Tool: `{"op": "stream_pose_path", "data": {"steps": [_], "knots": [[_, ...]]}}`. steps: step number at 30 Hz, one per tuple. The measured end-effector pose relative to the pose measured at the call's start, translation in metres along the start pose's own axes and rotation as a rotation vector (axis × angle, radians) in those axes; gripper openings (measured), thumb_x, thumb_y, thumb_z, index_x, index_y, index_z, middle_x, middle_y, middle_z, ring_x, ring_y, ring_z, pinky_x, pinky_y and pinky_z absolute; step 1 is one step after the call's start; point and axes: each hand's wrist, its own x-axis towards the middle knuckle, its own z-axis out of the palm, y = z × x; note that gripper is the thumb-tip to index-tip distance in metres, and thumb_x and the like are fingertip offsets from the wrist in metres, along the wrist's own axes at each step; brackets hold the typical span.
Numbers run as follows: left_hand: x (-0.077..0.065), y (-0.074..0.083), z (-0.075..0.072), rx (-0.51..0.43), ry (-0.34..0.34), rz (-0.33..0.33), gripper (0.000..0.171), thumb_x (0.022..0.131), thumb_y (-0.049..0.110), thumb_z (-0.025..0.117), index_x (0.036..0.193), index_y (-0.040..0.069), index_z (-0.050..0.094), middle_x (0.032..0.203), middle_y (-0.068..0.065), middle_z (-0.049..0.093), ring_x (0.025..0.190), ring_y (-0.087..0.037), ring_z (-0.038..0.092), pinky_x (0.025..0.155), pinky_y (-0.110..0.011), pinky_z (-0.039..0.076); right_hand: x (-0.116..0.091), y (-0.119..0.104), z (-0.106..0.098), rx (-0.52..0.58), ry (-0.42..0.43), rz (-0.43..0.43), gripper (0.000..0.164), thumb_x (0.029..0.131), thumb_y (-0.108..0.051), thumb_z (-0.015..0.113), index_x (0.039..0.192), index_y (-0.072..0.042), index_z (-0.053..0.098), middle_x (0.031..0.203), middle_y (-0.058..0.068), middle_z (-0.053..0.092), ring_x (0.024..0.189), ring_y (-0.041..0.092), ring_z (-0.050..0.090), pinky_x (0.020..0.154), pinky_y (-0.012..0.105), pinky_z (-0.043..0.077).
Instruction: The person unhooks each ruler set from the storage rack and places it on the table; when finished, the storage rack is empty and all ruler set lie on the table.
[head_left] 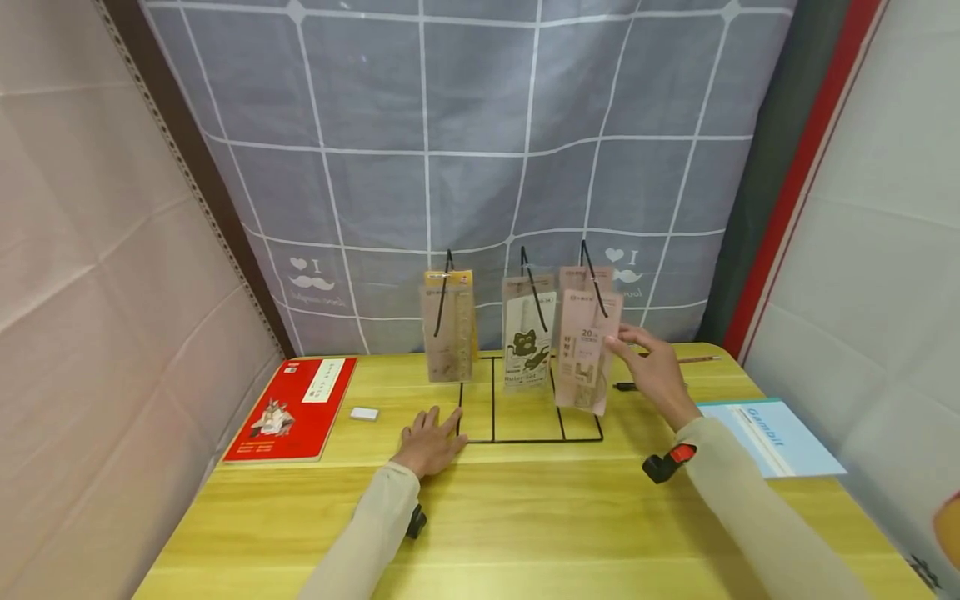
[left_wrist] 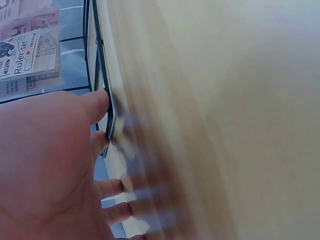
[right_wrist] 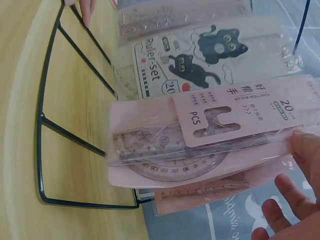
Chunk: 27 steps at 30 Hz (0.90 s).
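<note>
My right hand point(head_left: 654, 371) pinches the right edge of a pink ruler set pack point(right_wrist: 220, 117) between thumb and fingers. The pack, with a clear protractor showing inside, hangs at the front of the right hook of a black wire rack point(head_left: 547, 441); another pink pack point(head_left: 573, 279) is behind it. My left hand point(head_left: 431, 443) is spread low at the rack's front left corner, thumb and forefinger touching the base wire, the other fingers reaching over the table. On the middle hook hangs a ruler set with cat drawings point(head_left: 529, 337). The left hook carries a brownish ruler pack point(head_left: 444, 342).
A red book point(head_left: 288, 417) lies at the table's left, with a white eraser point(head_left: 364, 413) beside it. Rightward are a black pen point(head_left: 625, 386), a pencil point(head_left: 699, 359) and a light blue notebook point(head_left: 776, 437). A grey checked curtain point(head_left: 375, 200) hangs behind the table point(head_left: 487, 517).
</note>
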Motion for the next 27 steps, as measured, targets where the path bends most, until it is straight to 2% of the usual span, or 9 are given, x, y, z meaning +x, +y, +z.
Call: {"op": "stream_pose_path", "data": {"steps": [6, 19, 27], "knots": [[-0.001, -0.002, -0.002, 0.008, -0.013, -0.011, 0.059, 0.111, 0.045, 0.042, 0.165, 0.023, 0.033, 0.169, -0.024, 0.022, 0.155, -0.050, 0.023, 0.117, -0.074, 0.026, -0.012, -0.004, -0.004, -0.025, -0.033, 0.016, 0.070, 0.100, -0.059, 0.060, 0.138, -0.001, 0.064, 0.163, 0.013, 0.045, 0.154, 0.042, 0.035, 0.117, 0.064, 0.038], [0.001, -0.001, -0.001, 0.003, -0.035, -0.012, 0.058, 0.111, 0.045, 0.041, 0.165, 0.024, 0.031, 0.171, -0.023, 0.021, 0.157, -0.048, 0.021, 0.119, -0.073, 0.024, -0.046, -0.016, -0.020, -0.075, -0.049, 0.041, 0.065, 0.099, -0.060, 0.060, 0.130, -0.003, 0.070, 0.161, 0.015, 0.047, 0.151, 0.042, 0.039, 0.114, 0.063, 0.039], [0.008, -0.004, 0.000, 0.006, -0.036, -0.026, 0.059, 0.111, 0.047, 0.042, 0.166, 0.027, 0.030, 0.171, -0.021, 0.020, 0.157, -0.047, 0.020, 0.119, -0.073, 0.024, -0.067, -0.025, -0.026, -0.088, -0.057, 0.047, 0.060, 0.100, -0.058, 0.060, 0.127, -0.005, 0.070, 0.160, 0.014, 0.049, 0.146, 0.041, 0.045, 0.105, 0.057, 0.044]]}}
